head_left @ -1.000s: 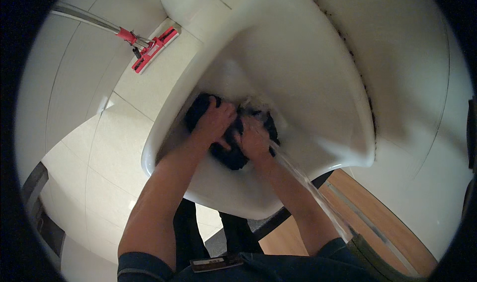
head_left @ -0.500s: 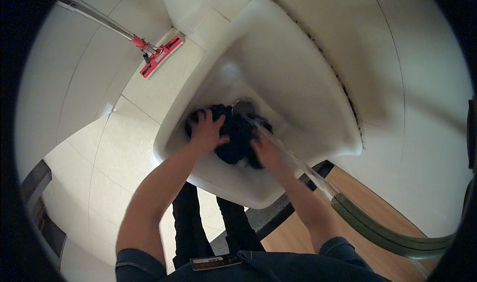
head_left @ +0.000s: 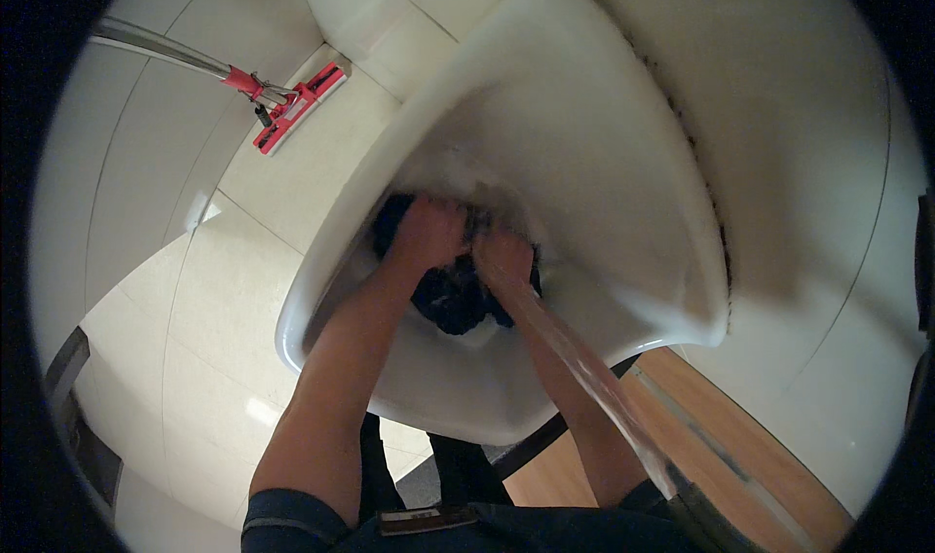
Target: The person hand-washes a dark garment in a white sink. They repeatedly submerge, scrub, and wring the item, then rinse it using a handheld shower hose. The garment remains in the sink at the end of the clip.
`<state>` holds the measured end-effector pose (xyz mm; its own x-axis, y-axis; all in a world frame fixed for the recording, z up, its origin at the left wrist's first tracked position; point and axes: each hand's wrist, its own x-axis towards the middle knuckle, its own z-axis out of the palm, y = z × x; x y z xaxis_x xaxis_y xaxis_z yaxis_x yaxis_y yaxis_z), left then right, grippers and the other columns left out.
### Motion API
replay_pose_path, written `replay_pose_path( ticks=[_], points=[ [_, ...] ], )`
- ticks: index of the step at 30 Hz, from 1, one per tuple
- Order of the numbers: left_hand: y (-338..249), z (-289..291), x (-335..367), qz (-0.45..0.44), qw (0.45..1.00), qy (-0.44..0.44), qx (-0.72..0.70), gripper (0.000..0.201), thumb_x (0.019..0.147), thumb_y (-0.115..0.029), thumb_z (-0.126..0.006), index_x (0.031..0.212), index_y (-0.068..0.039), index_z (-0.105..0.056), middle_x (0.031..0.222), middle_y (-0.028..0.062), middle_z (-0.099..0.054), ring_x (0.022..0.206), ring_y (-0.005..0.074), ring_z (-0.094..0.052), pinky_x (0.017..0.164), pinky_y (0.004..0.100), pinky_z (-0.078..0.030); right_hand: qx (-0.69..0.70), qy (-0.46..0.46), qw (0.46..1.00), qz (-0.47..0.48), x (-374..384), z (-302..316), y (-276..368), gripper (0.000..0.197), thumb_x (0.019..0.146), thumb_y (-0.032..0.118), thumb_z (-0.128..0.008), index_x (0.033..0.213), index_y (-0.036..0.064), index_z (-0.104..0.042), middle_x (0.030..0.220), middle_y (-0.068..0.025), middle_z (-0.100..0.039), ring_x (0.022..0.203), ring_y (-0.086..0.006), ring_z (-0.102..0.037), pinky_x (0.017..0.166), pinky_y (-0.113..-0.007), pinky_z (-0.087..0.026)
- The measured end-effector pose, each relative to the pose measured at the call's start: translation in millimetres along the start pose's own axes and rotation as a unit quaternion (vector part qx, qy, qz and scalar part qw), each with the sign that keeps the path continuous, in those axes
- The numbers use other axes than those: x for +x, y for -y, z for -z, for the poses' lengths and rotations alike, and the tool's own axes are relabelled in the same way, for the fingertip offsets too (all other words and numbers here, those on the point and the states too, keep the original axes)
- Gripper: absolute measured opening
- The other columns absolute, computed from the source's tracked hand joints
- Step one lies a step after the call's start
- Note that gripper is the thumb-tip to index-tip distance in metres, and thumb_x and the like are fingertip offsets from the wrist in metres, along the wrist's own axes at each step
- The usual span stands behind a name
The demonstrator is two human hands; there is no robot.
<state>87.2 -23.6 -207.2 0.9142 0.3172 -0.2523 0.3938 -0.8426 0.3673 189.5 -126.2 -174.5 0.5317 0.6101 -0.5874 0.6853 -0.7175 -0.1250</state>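
Both of my hands are down inside a white ceramic basin (head_left: 623, 202), working on a soaked dark blue cloth (head_left: 453, 305). My left hand (head_left: 433, 230) is closed on the cloth's upper part, its fingertips hidden in the folds. Close beside it, my right hand (head_left: 504, 257) is curled into a fist around another part of the cloth. A stream of water (head_left: 589, 373) runs from a dark green hose (head_left: 706, 514) at the lower right, over my right forearm and hand, into the basin. Splashing blurs the area just beyond my hands.
A red-headed sponge mop (head_left: 300, 108) stands on cream floor tiles (head_left: 282, 202) at the upper left. A pale wall (head_left: 808, 164) borders the basin on the right, with dark grime along the joint. Below the basin at the right is a wood-coloured panel (head_left: 760, 446).
My hands have come closer together and gone from spread fingers to gripping the cloth, which is bunched up more. The hose end sits lower in view, and its water now hits my right hand.
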Motion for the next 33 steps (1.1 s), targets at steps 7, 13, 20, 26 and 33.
replay_pose_path(
  ticks=[7,13,20,26,33],
  points=[
    [10,15,-31,0.113,0.967,0.072,-0.216,0.054,0.069,-0.049,-0.067,0.11,-0.015,-0.06,0.112,0.0182,-0.056,0.107,0.0331,-0.052,0.093,0.0523,-0.038,0.236,0.031,0.971,-0.036,14,6,-74,0.054,0.089,0.041,-0.046,0.125,0.0004,-0.046,0.115,-0.0228,-0.055,0.11,-0.0374,-0.05,0.099,-0.043,-0.035],
    [-34,57,-110,0.063,0.989,0.136,0.014,0.075,0.067,-0.053,-0.069,0.134,-0.032,-0.041,0.141,0.0168,-0.029,0.132,0.0339,-0.024,0.095,0.0699,-0.024,-0.054,-0.022,0.991,0.12,-153,-28,-3,0.055,0.084,0.039,-0.057,0.126,0.0053,-0.046,0.13,-0.0199,-0.042,0.12,-0.0399,-0.037,0.102,-0.048,-0.029],
    [-26,29,-37,0.013,0.972,0.222,0.08,0.095,0.057,-0.062,-0.071,0.135,-0.015,-0.04,0.133,0.0128,-0.039,0.129,0.028,-0.029,0.1,0.0675,-0.018,-0.023,-0.034,0.994,0.103,-53,-22,0,0.046,0.081,0.027,-0.058,0.118,0.0013,-0.047,0.118,-0.0246,-0.05,0.11,-0.038,-0.048,0.093,-0.048,-0.039],
    [-21,30,-27,0.087,0.981,0.173,0.017,0.1,0.052,-0.064,-0.073,0.131,-0.01,-0.043,0.127,0.0116,-0.044,0.126,0.028,-0.032,0.101,0.0649,-0.02,-0.034,0.045,0.997,0.045,3,3,13,0.039,0.081,0.026,-0.055,0.11,-0.0007,-0.052,0.096,-0.0235,-0.061,0.098,-0.0376,-0.058,0.086,-0.049,-0.044],
    [-64,58,-64,0.067,0.995,-0.026,0.076,0.069,0.073,-0.038,-0.069,0.128,-0.005,-0.043,0.128,0.0159,-0.044,0.123,0.0331,-0.038,0.1,0.0642,-0.024,0.335,0.015,0.935,-0.119,0,12,-87,0.06,0.086,0.045,-0.051,0.13,0.0058,-0.044,0.123,-0.0206,-0.054,0.113,-0.0312,-0.052,0.096,-0.039,-0.037]
  ],
)
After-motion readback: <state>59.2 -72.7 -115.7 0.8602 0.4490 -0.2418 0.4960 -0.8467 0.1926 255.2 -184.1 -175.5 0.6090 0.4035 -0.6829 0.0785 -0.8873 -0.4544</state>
